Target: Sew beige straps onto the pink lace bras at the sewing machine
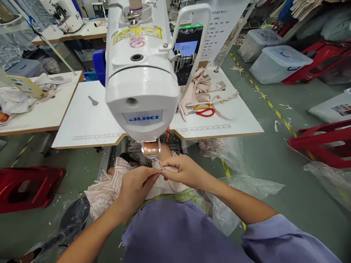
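Two closed grips here: pink lace piece bunched on the lap, left hand pinching its edge, right hand pinching alongside, just below the Juki sewing machine. Either grip slackening could let that edge slip.

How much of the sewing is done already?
Done: hard to tell, as no finished pile shows. In hand: the left hand and right hand pinch the edge of the pale pink lace fabric in front of the white sewing machine. Perhaps left: loose beige straps lie on the white table.
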Action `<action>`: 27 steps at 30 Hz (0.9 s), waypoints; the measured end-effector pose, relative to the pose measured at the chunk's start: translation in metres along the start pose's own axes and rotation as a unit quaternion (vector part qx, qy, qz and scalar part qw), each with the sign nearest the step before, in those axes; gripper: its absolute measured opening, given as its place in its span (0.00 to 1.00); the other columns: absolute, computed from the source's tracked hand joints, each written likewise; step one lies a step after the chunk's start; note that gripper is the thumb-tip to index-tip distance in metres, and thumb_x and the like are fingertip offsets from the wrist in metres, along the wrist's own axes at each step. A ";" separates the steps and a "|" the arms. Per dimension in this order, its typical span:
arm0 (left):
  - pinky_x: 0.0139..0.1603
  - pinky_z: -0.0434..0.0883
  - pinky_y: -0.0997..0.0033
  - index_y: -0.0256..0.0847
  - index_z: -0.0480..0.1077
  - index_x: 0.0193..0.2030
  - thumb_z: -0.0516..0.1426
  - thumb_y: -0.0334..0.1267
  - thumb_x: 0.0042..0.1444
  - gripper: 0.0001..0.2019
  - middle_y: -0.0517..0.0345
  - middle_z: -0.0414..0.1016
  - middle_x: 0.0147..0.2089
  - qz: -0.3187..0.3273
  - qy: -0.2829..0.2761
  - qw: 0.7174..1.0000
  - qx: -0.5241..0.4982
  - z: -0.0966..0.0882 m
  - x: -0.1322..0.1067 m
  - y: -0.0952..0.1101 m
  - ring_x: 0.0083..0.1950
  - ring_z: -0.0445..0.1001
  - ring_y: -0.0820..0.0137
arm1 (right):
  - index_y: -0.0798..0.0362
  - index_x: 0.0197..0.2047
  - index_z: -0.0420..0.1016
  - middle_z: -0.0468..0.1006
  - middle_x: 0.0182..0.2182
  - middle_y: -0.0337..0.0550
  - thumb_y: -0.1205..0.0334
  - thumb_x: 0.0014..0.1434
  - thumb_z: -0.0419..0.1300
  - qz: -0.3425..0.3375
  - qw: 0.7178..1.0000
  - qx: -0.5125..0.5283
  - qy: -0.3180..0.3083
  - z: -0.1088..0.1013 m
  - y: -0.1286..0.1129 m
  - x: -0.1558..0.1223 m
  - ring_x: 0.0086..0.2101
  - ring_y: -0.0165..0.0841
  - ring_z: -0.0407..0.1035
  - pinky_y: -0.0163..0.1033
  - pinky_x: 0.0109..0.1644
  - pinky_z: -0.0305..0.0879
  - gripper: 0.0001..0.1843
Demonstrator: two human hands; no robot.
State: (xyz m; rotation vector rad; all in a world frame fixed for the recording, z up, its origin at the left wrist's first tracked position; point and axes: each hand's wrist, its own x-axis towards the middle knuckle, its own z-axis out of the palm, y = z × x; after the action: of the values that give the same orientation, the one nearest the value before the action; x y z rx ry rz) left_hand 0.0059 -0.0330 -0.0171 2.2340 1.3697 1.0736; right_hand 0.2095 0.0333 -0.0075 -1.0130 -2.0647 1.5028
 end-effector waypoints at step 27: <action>0.28 0.56 0.69 0.38 0.67 0.58 0.52 0.26 0.67 0.15 0.62 0.72 0.29 0.187 -0.001 0.935 0.301 -0.010 0.022 -0.056 0.27 0.66 0.71 | 0.53 0.20 0.54 0.56 0.19 0.33 0.67 0.59 0.56 -0.022 0.964 -0.262 0.026 -0.026 -0.034 0.061 0.23 0.26 0.49 0.38 0.30 0.40 0.18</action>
State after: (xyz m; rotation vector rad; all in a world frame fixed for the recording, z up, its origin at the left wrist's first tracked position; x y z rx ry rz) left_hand -0.0310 0.0125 -0.0347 3.0328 1.4524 0.8245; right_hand 0.1756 0.0905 0.0276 -1.1576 -2.4893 0.9046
